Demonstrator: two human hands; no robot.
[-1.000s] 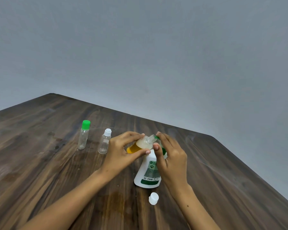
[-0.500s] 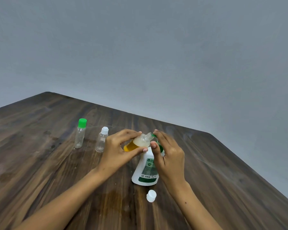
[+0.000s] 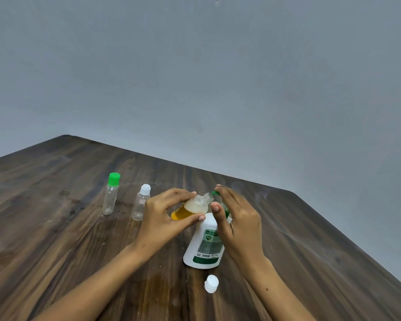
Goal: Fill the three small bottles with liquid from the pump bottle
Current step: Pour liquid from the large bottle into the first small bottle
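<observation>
Standing upright on the dark wooden desk [image 3: 56, 239], the white pump bottle [image 3: 204, 246] carries a green and white label and sits near the front centre. Left hand [image 3: 164, 218] holds an uncapped small bottle [image 3: 192, 206] tilted above the pump bottle's shoulder, thumb and fingers [image 3: 183, 193] pinching its body; its threaded neck points toward the green pump nozzle [image 3: 214, 193]. Contents of this bottle: amber liquid at the low end, pale foam toward the neck. Right hand [image 3: 239, 223] rests over the pump head, fingers loosely curved and slightly spread, the thumb beside the small bottle's neck; whether the palm bears down on the pump cannot be told.

Two further small bottles stand upright on the desk to the left, well apart from the hands: a green-capped bottle [image 3: 111, 193] farthest left and a white-capped bottle [image 3: 141, 202] just beside it. Both appear clear, with no visible liquid. A loose white cap [image 3: 211, 283] lies on the desk in front of the pump bottle, between the two forearms
</observation>
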